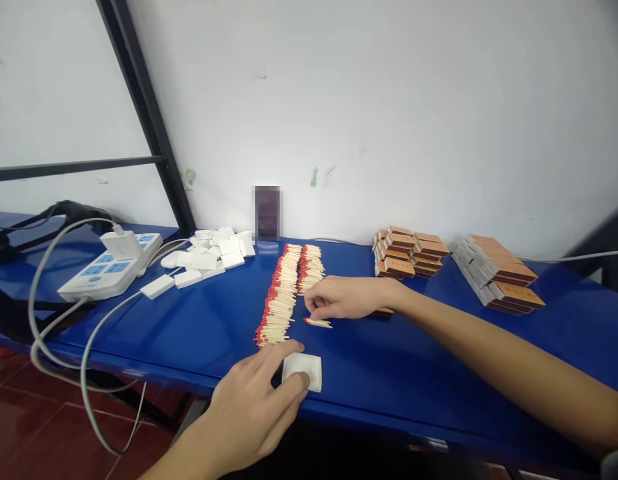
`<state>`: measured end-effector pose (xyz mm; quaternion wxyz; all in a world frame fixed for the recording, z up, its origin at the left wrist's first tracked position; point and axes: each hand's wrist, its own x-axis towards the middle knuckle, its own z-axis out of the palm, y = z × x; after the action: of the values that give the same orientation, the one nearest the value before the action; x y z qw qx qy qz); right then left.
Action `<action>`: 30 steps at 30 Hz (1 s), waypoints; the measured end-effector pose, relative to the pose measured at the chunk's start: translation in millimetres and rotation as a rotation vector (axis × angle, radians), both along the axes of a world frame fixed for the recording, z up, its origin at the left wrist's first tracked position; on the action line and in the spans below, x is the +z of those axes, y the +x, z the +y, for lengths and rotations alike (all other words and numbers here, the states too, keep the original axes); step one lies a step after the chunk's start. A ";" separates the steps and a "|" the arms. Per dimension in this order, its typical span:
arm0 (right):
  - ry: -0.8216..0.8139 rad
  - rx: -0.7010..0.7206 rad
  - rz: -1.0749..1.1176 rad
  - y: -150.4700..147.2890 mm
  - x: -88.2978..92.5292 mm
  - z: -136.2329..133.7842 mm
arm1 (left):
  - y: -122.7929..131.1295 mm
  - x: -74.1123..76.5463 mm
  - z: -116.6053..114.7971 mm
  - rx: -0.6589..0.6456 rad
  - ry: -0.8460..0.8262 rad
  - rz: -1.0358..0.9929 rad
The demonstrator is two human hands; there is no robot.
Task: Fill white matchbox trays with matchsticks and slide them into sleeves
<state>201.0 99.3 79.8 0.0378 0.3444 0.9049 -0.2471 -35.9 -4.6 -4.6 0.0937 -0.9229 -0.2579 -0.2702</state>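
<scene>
The white tray [305, 369] lies flat at the near edge of the blue bench [199, 327], and the left hand [253, 407] is right on it: thumb on the tray's near-left corner, index finger stretched along its far edge, the other fingers loosely spread, nothing clenched. Just beyond the tray, the right hand [339, 298] reaches in from the right, knuckles up and fingers curled down to the bench. Its fingertips hover over a small bunch of matches [319, 323], which sits between the 2 hands; whether any stick is pinched I cannot tell.

Left of that hand runs the long row of matches [279, 300], red heads to the left, ending just beside the left index finger. A shorter row of matches [310, 267] lies behind the right hand's fingers. Farther back on the left sits a heap of white trays [216, 252], then a power strip [111, 263] with grey cables. To the right, behind the forearm, stand 2 stacks of brown matchbox sleeves [409, 252], and well beyond them, a larger, leaning pile of boxes [499, 270]. A blurred dark object [267, 212] leans against the wall.
</scene>
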 end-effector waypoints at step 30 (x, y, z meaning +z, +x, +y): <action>0.492 -0.127 0.107 -2.6 -25.9 14.5 | 1.3 1.7 0.0 -0.018 0.000 -0.016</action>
<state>198.4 113.8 53.9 -0.1105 0.3856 0.9152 -0.0392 -34.6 -4.5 -2.9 0.0890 -0.9230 -0.2502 -0.2785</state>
